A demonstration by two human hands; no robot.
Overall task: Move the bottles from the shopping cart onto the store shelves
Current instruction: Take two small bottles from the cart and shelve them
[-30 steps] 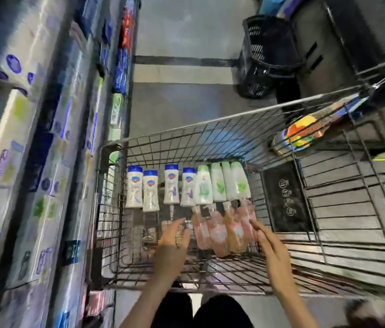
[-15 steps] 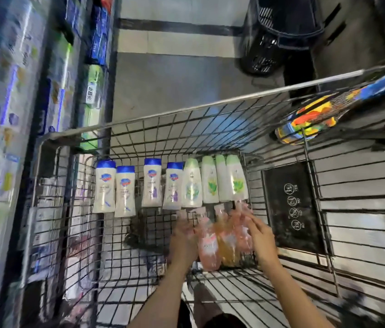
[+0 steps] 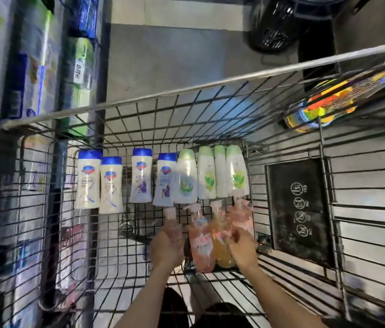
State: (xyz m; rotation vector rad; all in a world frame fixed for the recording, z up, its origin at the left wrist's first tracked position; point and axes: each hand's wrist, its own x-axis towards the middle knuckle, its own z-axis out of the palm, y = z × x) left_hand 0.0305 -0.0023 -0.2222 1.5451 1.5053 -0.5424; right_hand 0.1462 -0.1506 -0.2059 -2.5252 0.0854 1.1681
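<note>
Presently, from the head view, the only one I have, I note both hands down inside the shopping cart (image 3: 139,102) at the near row of pump bottles. My left hand (image 3: 166,248) is wrapped round the leftmost pump bottle (image 3: 171,220), fingers curled about its body; only its clear pump head and neck show above my knuckles. My right hand (image 3: 243,248) reaches the other end of that row, fingers curled against the rightmost pink bottle (image 3: 242,215). Motion blur prevents me confirming a full grip there, though it reads as a hold.

Between my two hands lie a pink pump bottle (image 3: 202,245) and an amber one (image 3: 221,247), touching each other, untouched by either hand as far as I can tell.

Relation that matters: all four pump bottles lie flat on the wire floor, long axes running away from me, pump heads pointing toward the far end of the cart. My fingers close across each body, so I judge a straight lift should clear them.

Beyond them, a farther row lies the same way: four blue-capped bottles (image 3: 111,185) on the left, four green-capped ones (image 3: 207,176) on the right.

The store shelves (image 3: 33,79) stand on my left, just beside the cart. My left hand is the nearer to them.
</note>
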